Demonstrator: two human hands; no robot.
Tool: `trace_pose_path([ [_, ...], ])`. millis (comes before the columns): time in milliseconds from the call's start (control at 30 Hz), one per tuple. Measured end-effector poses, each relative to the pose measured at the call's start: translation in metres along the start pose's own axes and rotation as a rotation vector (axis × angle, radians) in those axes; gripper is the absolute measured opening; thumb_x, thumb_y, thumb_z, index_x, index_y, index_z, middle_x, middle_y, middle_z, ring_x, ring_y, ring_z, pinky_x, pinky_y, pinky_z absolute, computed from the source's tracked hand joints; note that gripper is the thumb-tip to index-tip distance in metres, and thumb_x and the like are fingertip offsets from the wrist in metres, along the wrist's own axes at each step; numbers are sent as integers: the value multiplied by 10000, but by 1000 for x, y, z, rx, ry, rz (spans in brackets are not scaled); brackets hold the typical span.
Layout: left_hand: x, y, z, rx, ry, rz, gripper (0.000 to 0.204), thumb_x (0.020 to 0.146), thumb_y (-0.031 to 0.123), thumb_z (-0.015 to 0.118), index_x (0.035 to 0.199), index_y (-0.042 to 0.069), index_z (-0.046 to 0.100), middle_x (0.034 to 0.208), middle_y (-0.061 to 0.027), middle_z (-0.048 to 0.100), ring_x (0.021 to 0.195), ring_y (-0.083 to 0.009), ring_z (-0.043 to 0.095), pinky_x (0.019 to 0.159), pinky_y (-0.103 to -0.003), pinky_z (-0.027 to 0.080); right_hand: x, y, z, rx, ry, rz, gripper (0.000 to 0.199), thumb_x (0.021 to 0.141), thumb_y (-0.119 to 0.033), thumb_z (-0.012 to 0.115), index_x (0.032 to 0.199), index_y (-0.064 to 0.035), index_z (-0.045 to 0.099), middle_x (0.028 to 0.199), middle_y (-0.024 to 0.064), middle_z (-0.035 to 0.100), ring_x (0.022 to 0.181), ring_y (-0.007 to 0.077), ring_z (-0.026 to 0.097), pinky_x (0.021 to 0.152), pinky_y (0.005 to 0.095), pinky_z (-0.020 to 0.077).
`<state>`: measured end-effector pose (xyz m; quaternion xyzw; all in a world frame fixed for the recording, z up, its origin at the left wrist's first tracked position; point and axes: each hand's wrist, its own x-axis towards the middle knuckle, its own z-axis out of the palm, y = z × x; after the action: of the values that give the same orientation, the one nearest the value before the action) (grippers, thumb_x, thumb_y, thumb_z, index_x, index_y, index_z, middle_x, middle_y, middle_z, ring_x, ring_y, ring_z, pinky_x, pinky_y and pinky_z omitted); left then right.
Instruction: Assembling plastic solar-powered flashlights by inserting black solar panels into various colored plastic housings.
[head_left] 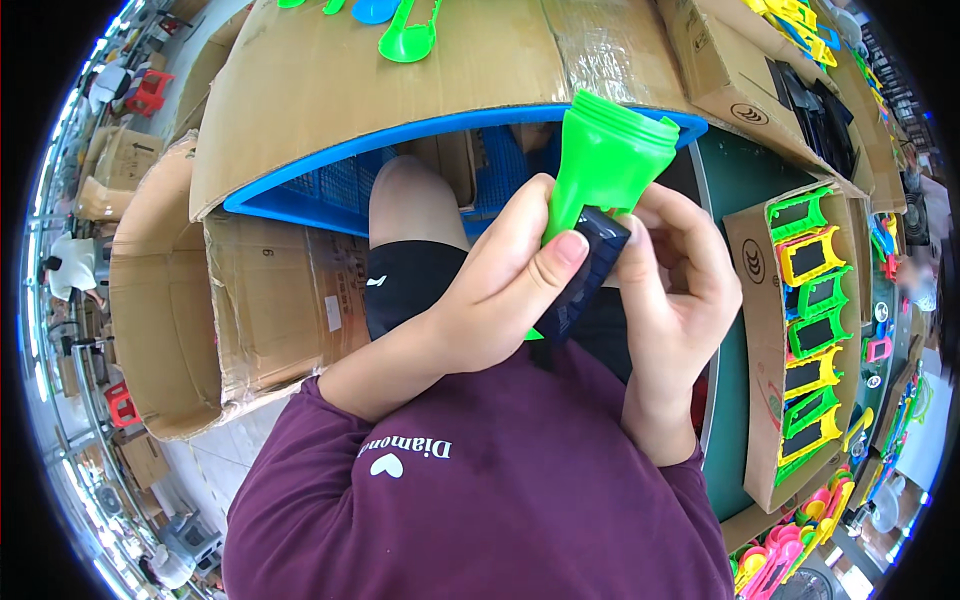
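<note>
Currently, I have the green shell (614,150) between the two hands, in front of the torso, flared threaded end tilted up and away; the dark panel (602,243) lies against its narrower part. Left hand (500,270): clasped round the narrow part, thumb near the panel. Right hand (688,275): fingers bent, tips at the panel's edge; whether they pinch, I cannot tell. Handling estimate: light, stiff, smooth plastic, slightly slippery; panel perhaps scratch-prone. I judge the narrow part the best hold, keeping pressure off the thread.
</note>
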<state>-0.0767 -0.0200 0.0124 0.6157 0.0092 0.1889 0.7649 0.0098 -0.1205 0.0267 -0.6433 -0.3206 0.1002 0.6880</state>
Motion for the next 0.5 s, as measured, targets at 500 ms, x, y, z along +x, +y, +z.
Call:
trace_pose_path([
  [500, -4, -7, 8, 75, 152, 189, 279, 912, 204, 359, 1061, -30, 384, 879, -44, 451, 752, -74, 421, 676, -208, 370, 3, -2, 8, -164, 63, -181, 156, 738, -24, 616, 880, 27, 575, 686, 38, 591, 555, 77, 543, 521, 195, 436],
])
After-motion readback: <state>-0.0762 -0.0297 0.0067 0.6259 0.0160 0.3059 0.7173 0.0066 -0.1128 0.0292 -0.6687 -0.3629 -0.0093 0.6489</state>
